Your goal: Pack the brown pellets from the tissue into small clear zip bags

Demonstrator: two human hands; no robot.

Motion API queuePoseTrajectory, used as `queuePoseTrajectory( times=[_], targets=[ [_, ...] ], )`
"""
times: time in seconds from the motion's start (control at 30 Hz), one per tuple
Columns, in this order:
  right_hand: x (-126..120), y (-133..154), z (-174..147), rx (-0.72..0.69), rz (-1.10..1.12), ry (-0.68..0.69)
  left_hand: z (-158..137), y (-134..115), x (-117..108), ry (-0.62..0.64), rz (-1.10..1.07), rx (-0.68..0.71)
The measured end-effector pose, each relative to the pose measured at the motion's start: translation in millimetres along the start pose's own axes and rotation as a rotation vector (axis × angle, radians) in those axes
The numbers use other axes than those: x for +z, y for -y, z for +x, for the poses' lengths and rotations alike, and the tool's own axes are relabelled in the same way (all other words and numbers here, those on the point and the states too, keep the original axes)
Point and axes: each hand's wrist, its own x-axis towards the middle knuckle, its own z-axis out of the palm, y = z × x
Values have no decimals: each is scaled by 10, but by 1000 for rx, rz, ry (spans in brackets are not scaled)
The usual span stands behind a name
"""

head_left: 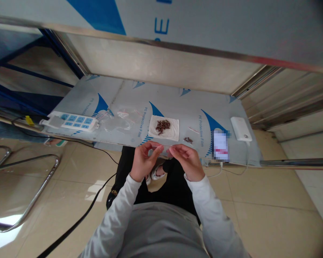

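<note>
Left hand: (145, 160) thumb and fingertips pinched together on the near edge of the work, gripping one side of a small clear bag (165, 152).
Right hand: (189, 162) same pinch on the bag's other side, level with the left hand and just apart from it.
Small clear bag: between the two sets of fingertips, at the table's front edge; contents too small and blurred to tell.
Brown pieces: (163, 127) thin, stick-like, heaped loosely just beyond the fingertips, straight ahead of the gap between the hands.
White sheet: (173, 134) under that heap, lying flat — paper or cloth, can't tell.
Second cluster: (188, 140) a few similar dark pieces directly on the table, just beyond the right hand, apart from the sheet.
Thin pale strip: (193, 130) farther out than the second cluster, beyond the right hand.
Phone: (220, 147) to the right of the right hand, near the front edge, screen blurred out, white cable plugged into its near end.
White power bank: (239, 126) farther right and beyond the phone, cable at its near end.
Loose clear bags: (115, 120) crumpled, out to the left and beyond the left hand.
Power strip: (79, 121) left of those bags, well apart from the left hand — blue socket faces up.
Table: (167, 98) runs out beyond both hands, covered in printed protective film.
Upper shelf: (218, 30) overhangs past the table, same blue print.
Metal chair frame: (48, 179) on the floor, well left of the left hand.
</note>
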Motion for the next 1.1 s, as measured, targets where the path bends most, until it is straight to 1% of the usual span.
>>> queuePoseTrajectory(
  times=[0.07,0.13,0.23,0.3,0.4,0.47,0.53,0.63,0.7,0.8,0.87,0.97,1.03,1.1],
  targets=[
    [-16,-31,-1,-1,3,-38,6,8,6,-9,-18,-22],
    [-31,-49,1,-23,-21,-55,17,8,16,14,-63,-67],
    [-35,-41,1,-46,-69,-10,43,4,37,59,-83,-100],
    [-20,-26,-7,-56,-95,13,55,3,52,62,-45,-80],
    [9,-22,-31,-56,-92,-14,47,1,74,40,42,-16],
    [11,-44,-49,-59,-66,-35,28,6,88,24,77,0],
    [-10,-82,-63,-60,-36,-55,10,24,102,38,41,-46],
    [-68,-143,-74,-49,0,-103,-4,70,122,66,-79,-137],
    [-104,-167,-82,-45,0,-109,-3,99,135,36,-96,-147],
    [-130,-169,-96,-11,4,-54,7,118,150,-1,-57,-141],
    [-138,-163,-103,16,15,-35,11,114,150,27,-71,-163],
    [-164,-167,-95,22,15,-90,10,100,135,110,-129,-199],
    [-196,-180,-76,21,8,-124,9,93,134,158,-150,-200],
    [-227,-187,-54,27,-2,-123,18,94,152,170,-141,-201]
  ],
)
